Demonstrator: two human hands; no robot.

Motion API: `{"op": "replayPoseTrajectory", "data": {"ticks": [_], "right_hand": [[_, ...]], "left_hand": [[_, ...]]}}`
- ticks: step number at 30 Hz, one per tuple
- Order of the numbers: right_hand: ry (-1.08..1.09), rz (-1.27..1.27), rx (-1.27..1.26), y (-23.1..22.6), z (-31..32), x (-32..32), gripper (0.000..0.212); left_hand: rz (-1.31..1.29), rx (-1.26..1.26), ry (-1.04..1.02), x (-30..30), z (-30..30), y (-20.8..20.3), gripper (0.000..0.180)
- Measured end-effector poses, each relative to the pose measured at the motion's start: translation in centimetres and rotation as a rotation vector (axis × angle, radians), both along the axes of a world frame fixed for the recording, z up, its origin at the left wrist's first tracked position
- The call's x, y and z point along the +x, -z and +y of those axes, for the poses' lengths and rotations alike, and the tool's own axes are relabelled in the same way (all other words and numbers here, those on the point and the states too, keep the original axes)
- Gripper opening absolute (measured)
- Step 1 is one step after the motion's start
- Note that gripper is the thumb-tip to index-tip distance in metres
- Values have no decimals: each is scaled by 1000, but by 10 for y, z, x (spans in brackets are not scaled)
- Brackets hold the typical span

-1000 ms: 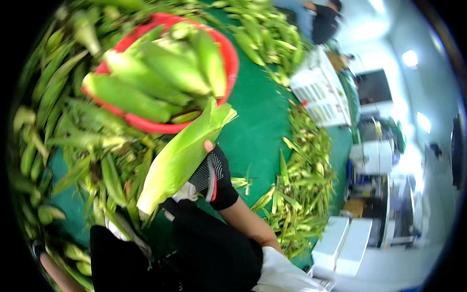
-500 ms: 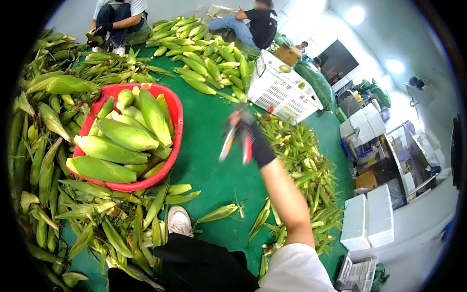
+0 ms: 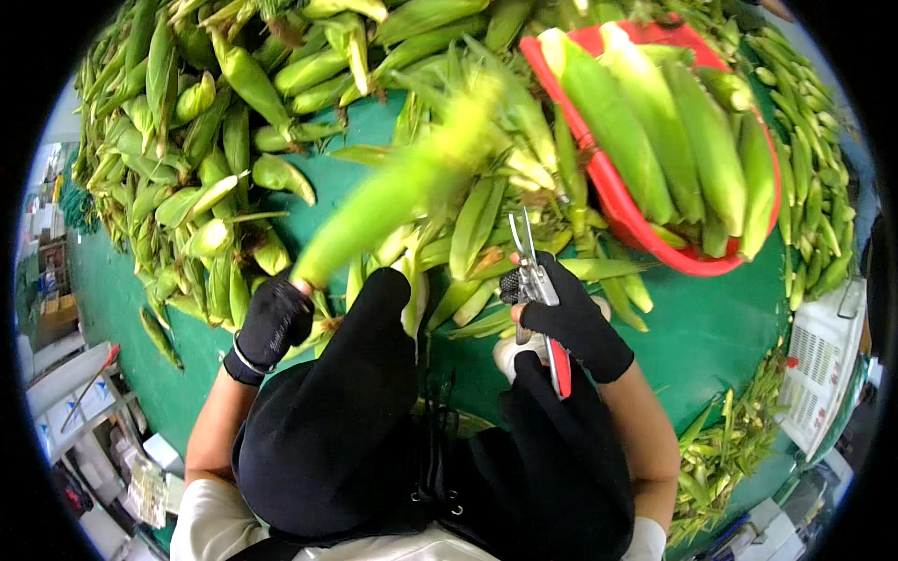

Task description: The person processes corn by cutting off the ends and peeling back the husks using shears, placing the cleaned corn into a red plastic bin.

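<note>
My left hand (image 3: 271, 323), in a black glove with bare fingertips, grips one end of a green corn cob in its husk (image 3: 393, 196). The cob slants up and to the right, its far end smeared by motion. Above my right knee, my right hand (image 3: 585, 323), gloved the same way, is closed round a pair of pruning shears (image 3: 538, 285) with a red-and-grey handle. Their blades point away from me and stand apart, with nothing between them. A red tub (image 3: 608, 196) heaped with unhusked cobs (image 3: 687, 140) is beyond my right hand.
A large pile of unhusked cobs (image 3: 201, 187) spreads across the far left. Loose husks (image 3: 477, 224) lie between my feet and the tub. More husks (image 3: 725, 467) are heaped at the right, beside a white crate (image 3: 823, 360). Green floor (image 3: 692, 327) shows between them.
The view has swung, bringing the tub to the right side. My right hand has come back from its outward reach to above my lap, still with the shears. My left hand now shows, holding a cob.
</note>
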State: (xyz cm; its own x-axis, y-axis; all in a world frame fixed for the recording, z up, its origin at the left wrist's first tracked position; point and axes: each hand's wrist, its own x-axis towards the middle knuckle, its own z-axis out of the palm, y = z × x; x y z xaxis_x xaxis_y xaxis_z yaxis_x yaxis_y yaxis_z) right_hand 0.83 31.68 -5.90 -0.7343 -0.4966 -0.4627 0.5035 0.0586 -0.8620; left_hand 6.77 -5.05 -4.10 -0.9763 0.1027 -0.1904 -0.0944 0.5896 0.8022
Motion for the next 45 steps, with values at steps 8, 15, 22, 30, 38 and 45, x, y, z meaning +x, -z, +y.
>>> {"op": "replayPoseTrajectory", "data": {"ticks": [8, 15, 22, 30, 38, 45], "right_hand": [[-50, -291, -85, 23, -5, 17, 47], [-1, -362, -137, 18, -3, 8, 54], [-18, -178, -22, 46, -32, 11, 34], [348, -403, -264, 27, -8, -5, 41], [-13, -234, -418, 13, -43, -14, 55], [-224, 277, 206, -1, -60, -6, 60]], "left_hand": [[-92, -308, 356, -27, 10, -77, 32], [63, -700, 503, -52, 1, -98, 40], [-19, -871, 782, -64, 12, -115, 40], [47, -557, 592, -60, -49, -128, 43], [-303, 950, -337, -90, -53, -32, 77], [-355, 1309, -443, -116, 71, 39, 51]]}}
